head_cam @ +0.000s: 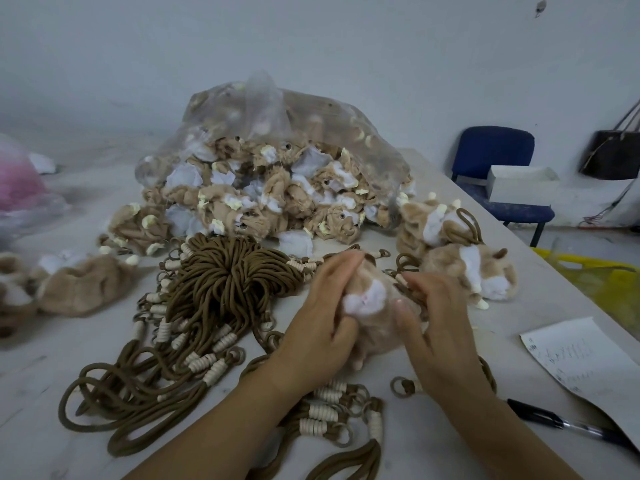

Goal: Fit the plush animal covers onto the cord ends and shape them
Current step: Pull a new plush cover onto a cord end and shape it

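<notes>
At frame centre our left hand [322, 317] and right hand [440, 327] curl round a tan-and-white plush cover [367, 301]. Brown cords [228, 282] sprawl lower left on the tabletop [41, 375].

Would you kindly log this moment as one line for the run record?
stage: shaping | left hand: grips plush cover | right hand: grips plush cover | plush toys: beside right hand

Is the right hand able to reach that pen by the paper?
Probably yes. The pen lies in the open just beside the right forearm, with nothing on top of it. But the right hand is gripping the plush, so it would have to let go first.
</notes>
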`<state>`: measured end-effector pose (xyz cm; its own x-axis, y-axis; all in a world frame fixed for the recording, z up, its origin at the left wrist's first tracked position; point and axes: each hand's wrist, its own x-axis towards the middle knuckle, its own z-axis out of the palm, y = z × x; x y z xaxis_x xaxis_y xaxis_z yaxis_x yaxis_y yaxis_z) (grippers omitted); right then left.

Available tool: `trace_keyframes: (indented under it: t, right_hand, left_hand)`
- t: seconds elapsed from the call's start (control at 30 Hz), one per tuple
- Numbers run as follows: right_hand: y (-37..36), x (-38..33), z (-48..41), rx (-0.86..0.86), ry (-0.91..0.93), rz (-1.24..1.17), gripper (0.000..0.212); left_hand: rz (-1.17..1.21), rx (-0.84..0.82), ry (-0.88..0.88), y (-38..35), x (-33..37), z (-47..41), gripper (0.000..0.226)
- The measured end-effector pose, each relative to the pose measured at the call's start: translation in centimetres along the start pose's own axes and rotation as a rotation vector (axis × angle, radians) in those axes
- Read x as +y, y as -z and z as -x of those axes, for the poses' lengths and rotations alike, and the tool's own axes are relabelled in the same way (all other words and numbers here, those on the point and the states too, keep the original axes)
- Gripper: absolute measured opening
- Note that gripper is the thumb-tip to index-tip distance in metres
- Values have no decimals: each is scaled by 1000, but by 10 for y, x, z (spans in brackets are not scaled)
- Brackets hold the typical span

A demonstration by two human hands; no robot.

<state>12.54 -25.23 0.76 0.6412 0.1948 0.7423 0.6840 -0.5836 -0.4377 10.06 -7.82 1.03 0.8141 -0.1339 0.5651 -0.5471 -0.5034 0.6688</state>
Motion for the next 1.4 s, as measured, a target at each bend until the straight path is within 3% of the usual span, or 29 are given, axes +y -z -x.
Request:
trace_keyframes:
  t: [0.13,0.3,0.47,0.6,0.8,0.9,1.0,1.13,1.23,1.3,1.4]
  right_hand:
    - [-5,4,3,-241,-154,-135,40]
    - [-9,11,3,-188,-133,-8,8]
    - [-12,-1,1,-83,15,34,21]
    - [-11,-3,0,17,134,103,19]
    - [-15,1,0,-40,334,135,13]
    - [-16,0,2,-127,297,99,20]
    - [-11,-1,2,-196,139,1,31]
    - [-2,0,0,-43,-7,-78,25]
    - [-1,-1,-1,0,-82,-80,36]
    - [-2,-1,-1,-25,-86,-61,41]
    - [-2,1,-4,-39,-12,-17,38]
  left_hand:
    - [-48,-129,-88,-3,3,4,66]
    - [11,-60,-75,-2,3,4,47]
    - [59,115,127,-4,-5,0,47]
    - [222,48,339,1,-8,-3,29]
    - [572,25,470,3,-12,-2,8]
    - [605,73,483,5,-12,-4,16]
    - [526,129,399,5,-10,-4,20]
    - [183,112,133,3,-5,-2,24]
    - [10,89,-69,-2,-2,-2,18]
    - [-66,67,-164,-4,-2,-1,6]
    - [-190,54,-274,-7,-4,-2,6]
